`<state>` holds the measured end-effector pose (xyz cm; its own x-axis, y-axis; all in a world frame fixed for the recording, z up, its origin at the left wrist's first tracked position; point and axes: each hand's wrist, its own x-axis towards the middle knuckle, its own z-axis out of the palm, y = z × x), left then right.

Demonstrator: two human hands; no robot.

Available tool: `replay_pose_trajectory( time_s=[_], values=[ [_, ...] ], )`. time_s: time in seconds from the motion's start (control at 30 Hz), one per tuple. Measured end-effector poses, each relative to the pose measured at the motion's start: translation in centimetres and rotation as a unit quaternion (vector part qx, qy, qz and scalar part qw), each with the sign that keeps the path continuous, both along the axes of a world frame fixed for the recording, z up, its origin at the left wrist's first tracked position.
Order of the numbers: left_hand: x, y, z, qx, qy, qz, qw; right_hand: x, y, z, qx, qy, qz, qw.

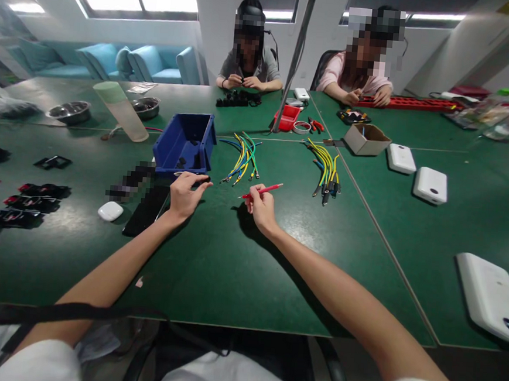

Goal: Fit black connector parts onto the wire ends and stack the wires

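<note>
The right hand point(262, 209) is pinching a red tool point(271, 189), having room toward the near edge of the table point(272, 303); the left hand point(186, 197) is curling beside the blue bin point(166, 142), hold unclear.

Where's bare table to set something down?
Bare table lies between the left forearm and right forearm, bar a scrap, and between the right forearm, right wires and seam. Crowded: around the left hand, with blue bin, black slab, white case.

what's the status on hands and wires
Right hand gripping red tool. Left hand by blue bin, grip unclear. Two wire bundles lying ahead. Dark slab beside left wrist.
</note>
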<state>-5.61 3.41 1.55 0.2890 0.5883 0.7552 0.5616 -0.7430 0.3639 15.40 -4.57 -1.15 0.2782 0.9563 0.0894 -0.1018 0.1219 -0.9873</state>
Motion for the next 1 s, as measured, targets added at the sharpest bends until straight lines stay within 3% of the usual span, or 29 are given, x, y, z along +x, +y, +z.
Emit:
replay_pose_trajectory(
  time_s=[0.3, 0.67, 1.0],
  values=[
    [0.6, -0.8, -1.8, -0.065, 0.033, -0.055, 0.996, -0.1, 0.5, -0.6, 0.015, -0.005, -0.028, 1.0],
    [0.7, -1.9, -1.9, -0.11, 0.045, -0.074, 0.99, -0.5, -0.3, -0.1, 0.044, -0.041, -0.036, 0.998],
    [0.5, -2.4, -2.1, -0.137, 0.091, -0.062, 0.984, -0.2, -0.2, -0.1, 0.034, 0.031, -0.015, 0.999]
  ],
)
